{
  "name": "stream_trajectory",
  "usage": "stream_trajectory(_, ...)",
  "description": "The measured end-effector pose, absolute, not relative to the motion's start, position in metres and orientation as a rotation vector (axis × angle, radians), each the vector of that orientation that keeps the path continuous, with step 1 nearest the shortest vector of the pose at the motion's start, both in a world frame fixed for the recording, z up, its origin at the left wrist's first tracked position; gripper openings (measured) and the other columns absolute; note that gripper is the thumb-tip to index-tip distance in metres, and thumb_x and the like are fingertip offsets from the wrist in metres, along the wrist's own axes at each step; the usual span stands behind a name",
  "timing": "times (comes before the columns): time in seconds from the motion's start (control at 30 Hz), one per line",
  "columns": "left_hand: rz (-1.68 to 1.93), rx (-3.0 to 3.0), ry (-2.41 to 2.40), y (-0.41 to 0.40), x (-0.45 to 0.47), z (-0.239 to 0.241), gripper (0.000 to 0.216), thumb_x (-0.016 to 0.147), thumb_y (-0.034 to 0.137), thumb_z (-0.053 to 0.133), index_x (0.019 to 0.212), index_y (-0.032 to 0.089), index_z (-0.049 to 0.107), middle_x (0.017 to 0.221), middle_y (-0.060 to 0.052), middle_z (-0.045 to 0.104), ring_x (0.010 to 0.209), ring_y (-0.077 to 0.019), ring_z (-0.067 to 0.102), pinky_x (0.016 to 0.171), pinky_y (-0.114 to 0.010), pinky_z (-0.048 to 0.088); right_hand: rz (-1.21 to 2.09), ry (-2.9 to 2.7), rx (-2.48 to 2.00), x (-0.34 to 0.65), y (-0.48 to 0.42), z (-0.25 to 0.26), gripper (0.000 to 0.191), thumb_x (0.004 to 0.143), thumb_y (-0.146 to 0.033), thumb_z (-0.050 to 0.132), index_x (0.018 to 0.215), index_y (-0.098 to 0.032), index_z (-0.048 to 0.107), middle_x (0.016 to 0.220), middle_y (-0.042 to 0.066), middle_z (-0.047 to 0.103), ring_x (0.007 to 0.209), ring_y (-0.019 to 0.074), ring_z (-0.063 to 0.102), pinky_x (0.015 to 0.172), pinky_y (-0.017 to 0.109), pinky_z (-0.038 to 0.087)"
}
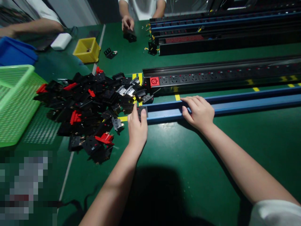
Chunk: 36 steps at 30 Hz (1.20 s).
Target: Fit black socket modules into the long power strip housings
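Note:
A long blue metal rail lies across the green table in front of me. My left hand is at the rail's left end, fingers closed on a black socket module that sits at the rail's opening. My right hand rests on top of the rail a little to the right, fingers curled over its far edge and holding it. A heap of black and red socket modules lies just left of my left hand.
Behind the blue rail lies a black power strip with a red socket at its left end; more black rails are stacked farther back. A green basket stands at left, a yellow bin and blue bin behind. Other people's hands work at the far side.

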State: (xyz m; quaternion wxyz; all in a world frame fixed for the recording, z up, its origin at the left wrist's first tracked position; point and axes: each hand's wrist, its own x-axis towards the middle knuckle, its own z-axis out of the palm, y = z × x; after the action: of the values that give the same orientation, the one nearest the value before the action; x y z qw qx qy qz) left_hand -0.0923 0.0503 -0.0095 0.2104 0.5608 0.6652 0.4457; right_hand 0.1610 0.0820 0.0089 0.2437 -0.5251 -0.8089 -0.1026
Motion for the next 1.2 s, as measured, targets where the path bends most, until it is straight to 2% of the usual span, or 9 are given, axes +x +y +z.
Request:
stream_trajectory(0.17,1.276,1.580,1.834,0.052,-0.096,-0.010,0.063,0.087,0.053,0.063,0.140,0.020,0.055,0.123,-0.013,0.067,0.119,-0.0285,0.057,0.106,-0.045,0.042,-0.275,-2.206,-1.454,0.159,0.082,0.009,0.036,0.093,-0.033,0.049,0.122,-0.019,0.065,0.115,0.007,0.071,0.105,0.0263,0.061,0.097,0.039,0.045)
stream_trajectory(0.5,1.263,1.444,1.810,0.052,-0.099,-0.012,0.073,0.083,0.057,0.066,0.144,0.020,0.052,0.118,-0.014,0.066,0.110,-0.0257,0.061,0.104,-0.043,0.044,-0.285,-2.201,-1.466,0.159,0.083,0.009,0.036,0.093,-0.034,0.048,0.120,-0.018,0.065,0.112,0.008,0.071,0.102,0.0264,0.060,0.095,0.039,0.045)
stream_trajectory(0.73,1.171,1.581,1.752,0.052,-0.094,-0.010,0.059,0.092,0.052,0.055,0.142,0.021,0.055,0.105,-0.012,0.065,0.098,-0.0234,0.059,0.093,-0.040,0.048,-0.281,-2.194,-1.469,0.158,0.083,0.007,0.036,0.092,-0.033,0.048,0.121,-0.018,0.065,0.113,0.008,0.070,0.104,0.0271,0.060,0.095,0.040,0.045)
stream_trajectory(0.87,1.239,1.646,1.766,0.053,-0.094,-0.010,0.053,0.091,0.048,0.058,0.138,0.024,0.058,0.111,-0.010,0.058,0.112,-0.0241,0.053,0.101,-0.040,0.042,-0.307,-2.196,-1.467,0.158,0.083,0.007,0.036,0.093,-0.034,0.048,0.120,-0.018,0.065,0.112,0.008,0.071,0.103,0.0269,0.061,0.094,0.039,0.045)
stream_trajectory(0.93,1.232,1.624,1.781,0.054,-0.095,-0.010,0.053,0.090,0.049,0.059,0.135,0.022,0.061,0.100,-0.006,0.054,0.100,-0.0212,0.054,0.095,-0.037,0.044,-0.302,-2.192,-1.473,0.159,0.083,0.007,0.036,0.093,-0.034,0.049,0.120,-0.018,0.065,0.112,0.008,0.071,0.103,0.0271,0.061,0.094,0.039,0.046)
stream_trajectory(1.03,1.185,1.547,1.733,0.055,-0.097,-0.008,0.054,0.090,0.052,0.059,0.134,0.020,0.061,0.082,0.000,0.047,0.076,-0.0150,0.050,0.078,-0.031,0.043,-0.267,-2.181,-1.464,0.158,0.081,0.007,0.038,0.093,-0.032,0.048,0.126,-0.019,0.063,0.123,0.008,0.069,0.113,0.0277,0.060,0.099,0.041,0.045)
stream_trajectory(1.13,1.220,1.468,1.644,0.056,-0.096,-0.007,0.053,0.089,0.050,0.062,0.133,0.020,0.059,0.079,0.002,0.048,0.071,-0.0128,0.048,0.072,-0.028,0.040,-0.265,-2.178,-1.413,0.149,0.076,0.009,0.049,0.095,-0.031,0.046,0.142,-0.018,0.051,0.144,0.009,0.057,0.133,0.0281,0.050,0.111,0.044,0.039)
stream_trajectory(1.2,1.253,1.413,1.557,0.056,-0.094,-0.008,0.054,0.090,0.046,0.062,0.136,0.020,0.052,0.079,0.002,0.052,0.071,-0.0124,0.050,0.070,-0.026,0.040,-0.246,-2.244,-1.327,0.137,0.069,0.010,0.060,0.096,-0.035,0.045,0.151,-0.014,0.038,0.152,0.012,0.047,0.143,0.0279,0.041,0.117,0.046,0.032)
